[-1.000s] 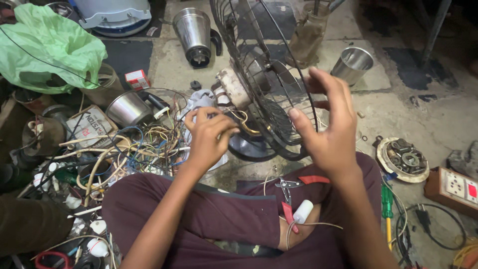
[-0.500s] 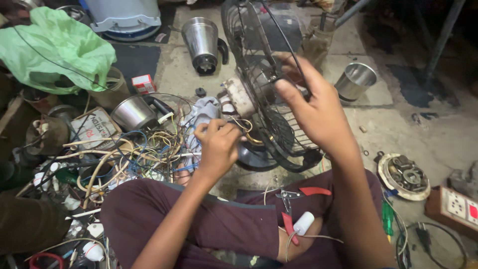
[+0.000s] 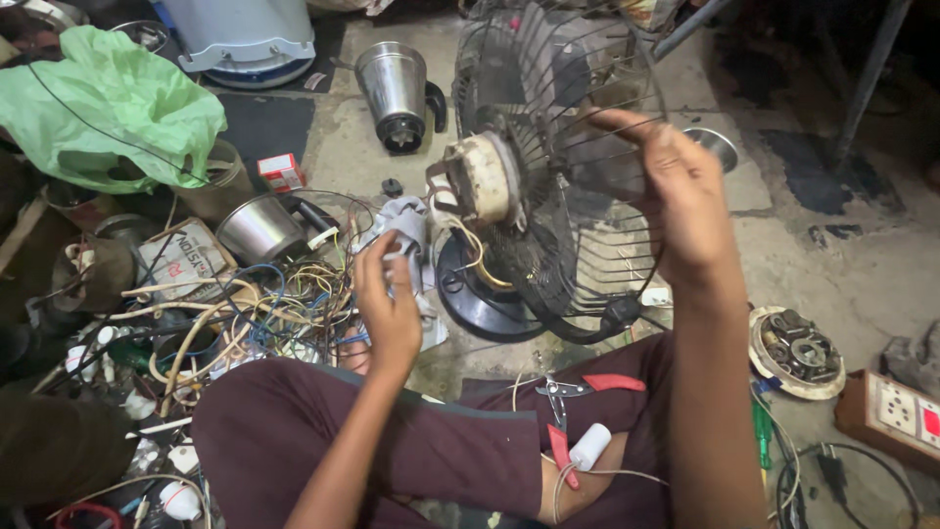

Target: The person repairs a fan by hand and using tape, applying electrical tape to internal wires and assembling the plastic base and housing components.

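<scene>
A small table fan stands tilted on its black round base (image 3: pixel 470 299) in front of my crossed legs. Its dark wire guard (image 3: pixel 568 78) faces right and the bare whitish motor (image 3: pixel 480 176) faces left, with loose wires hanging from it. My right hand (image 3: pixel 676 196) grips the right rim of the guard. Lower left of the motor, my left hand (image 3: pixel 387 294) is raised with its fingers apart and nothing in it, next to a white cloth (image 3: pixel 406 225).
Red-handled pliers (image 3: pixel 578 392) and a white cylinder (image 3: pixel 590 446) lie on my lap. A wire tangle (image 3: pixel 245 304), steel pot (image 3: pixel 257 227) and green bag (image 3: pixel 108 103) crowd the left. A steel blender jar (image 3: pixel 392 88) lies behind. A motor part (image 3: pixel 795 351) and socket board (image 3: pixel 896 411) sit right.
My left hand has let go of the wires at the motor and dropped lower, now open. My right hand slid along the guard's rim, and the fan sits more upright.
</scene>
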